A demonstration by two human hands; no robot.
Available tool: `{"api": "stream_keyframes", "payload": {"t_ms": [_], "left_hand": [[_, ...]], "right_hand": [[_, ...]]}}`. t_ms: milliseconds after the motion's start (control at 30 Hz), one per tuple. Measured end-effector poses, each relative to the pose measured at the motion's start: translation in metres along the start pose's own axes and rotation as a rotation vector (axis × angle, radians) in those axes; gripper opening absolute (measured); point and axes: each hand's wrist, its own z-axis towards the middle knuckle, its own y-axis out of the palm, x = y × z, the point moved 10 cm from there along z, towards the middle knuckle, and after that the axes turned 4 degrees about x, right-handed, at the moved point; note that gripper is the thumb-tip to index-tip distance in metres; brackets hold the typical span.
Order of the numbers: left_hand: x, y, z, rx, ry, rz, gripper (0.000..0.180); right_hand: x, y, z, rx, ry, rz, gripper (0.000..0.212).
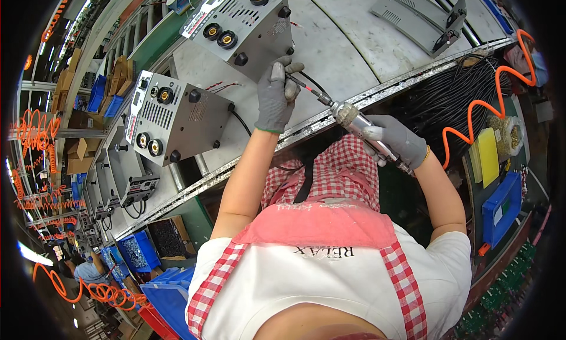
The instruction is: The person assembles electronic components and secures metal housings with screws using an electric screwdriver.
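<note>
My right hand [394,138], in a grey glove, is wrapped around a silver air screwdriver [354,121] whose thin shaft with a red sleeve slants toward my left hand. My left hand [276,98], also gloved, has its fingers curled together by the lower corner of a grey metal power unit [268,42], at the screwdriver's tip. What those fingers pinch is too small to tell. The unit lies tilted on the bench, showing black round sockets, vent slots and black feet. A similar grey unit [197,119] lies left of my left forearm.
A bent grey sheet-metal cover [407,19] rests on the bench [339,57] at the far right. An orange coiled air hose [471,116] hangs at right, near a bundle of black cables [454,98]. Blue bins [138,250] stand at lower left; another blue bin [501,210] is right.
</note>
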Motion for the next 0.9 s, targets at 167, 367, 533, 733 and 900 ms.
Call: {"api": "stream_keyframes", "payload": {"t_ms": [167, 367, 533, 733, 900], "left_hand": [[-0.038, -0.022, -0.017, 0.146, -0.309, -0.156, 0.031], [-0.064, 0.016, -0.09, 0.172, -1.06, -0.486, 0.032], [0.051, 0.088, -0.018, -0.145, -0.54, 0.158, 0.027], [0.195, 0.131, 0.114, 0.047, 0.532, 1.396, 0.042], [0.131, 0.113, 0.174, -0.266, 0.231, 2.157, 0.05]], "right_hand": [[-0.006, -0.004, -0.003, 0.047, -0.05, -0.028, 0.057], [-0.056, -0.041, -0.01, 0.295, -0.127, -0.08, 0.034], [-0.08, -0.057, -0.009, 0.275, -0.207, -0.119, 0.035], [-0.104, -0.052, -0.006, 0.26, -0.235, -0.204, 0.042], [-0.119, -0.048, -0.006, 0.265, -0.212, -0.273, 0.05]]}}
